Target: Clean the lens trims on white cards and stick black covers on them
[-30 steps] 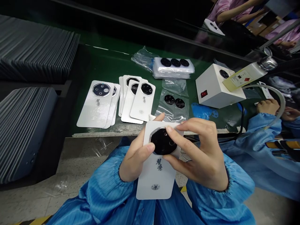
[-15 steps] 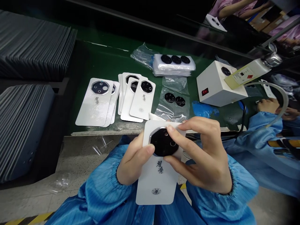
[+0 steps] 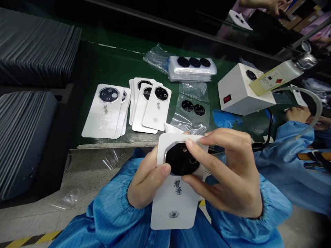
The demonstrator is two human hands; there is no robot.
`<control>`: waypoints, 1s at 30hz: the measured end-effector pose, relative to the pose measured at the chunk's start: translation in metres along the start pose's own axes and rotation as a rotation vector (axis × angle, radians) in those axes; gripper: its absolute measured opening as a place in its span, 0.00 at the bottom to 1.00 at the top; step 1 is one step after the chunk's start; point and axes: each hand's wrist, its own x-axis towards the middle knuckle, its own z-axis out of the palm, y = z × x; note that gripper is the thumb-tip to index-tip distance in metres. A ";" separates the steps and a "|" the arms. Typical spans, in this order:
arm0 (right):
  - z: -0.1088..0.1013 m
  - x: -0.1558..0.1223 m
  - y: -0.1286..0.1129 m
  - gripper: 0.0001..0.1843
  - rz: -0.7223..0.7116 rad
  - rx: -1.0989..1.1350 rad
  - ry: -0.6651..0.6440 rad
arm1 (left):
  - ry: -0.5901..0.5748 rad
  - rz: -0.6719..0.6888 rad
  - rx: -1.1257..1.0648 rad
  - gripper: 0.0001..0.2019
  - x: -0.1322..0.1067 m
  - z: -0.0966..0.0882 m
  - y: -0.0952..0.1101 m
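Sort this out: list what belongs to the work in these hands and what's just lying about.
In use: left hand, right hand, white card, black lens piece.

Lying about: fanned white cards, bagged lens pieces, white box, grey stacks.

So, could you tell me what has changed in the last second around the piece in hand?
The white card and its black octagonal lens piece appear slightly larger and lower in view, while the bench items shifted upward. Nothing was let go: the left hand and right hand still hold them. The cards on the bench lie as before.
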 end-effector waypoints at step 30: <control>-0.003 0.002 -0.002 0.24 -0.009 -0.016 0.042 | 0.058 0.067 0.036 0.19 -0.001 0.008 0.004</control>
